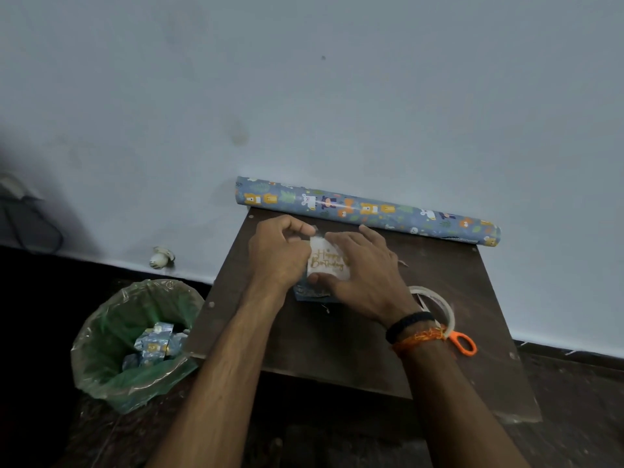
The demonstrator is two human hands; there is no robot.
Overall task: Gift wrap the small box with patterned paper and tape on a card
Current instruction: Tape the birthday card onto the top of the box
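A small box wrapped in blue patterned paper (312,294) lies on the brown table (354,349), mostly covered by both hands. A white card reading "Happy Birthday" in gold (327,261) lies on top of it. My left hand (280,255) has its fingers curled at the card's upper left corner and pinches a small strip of tape there. My right hand (366,268) lies flat over the card's right side, thumb pressing its lower edge.
A roll of blue animal-print paper (368,211) lies along the table's far edge against the wall. A tape roll (439,305) and orange-handled scissors (462,344) lie right of my right wrist. A green-lined bin (135,346) with paper scraps stands left of the table.
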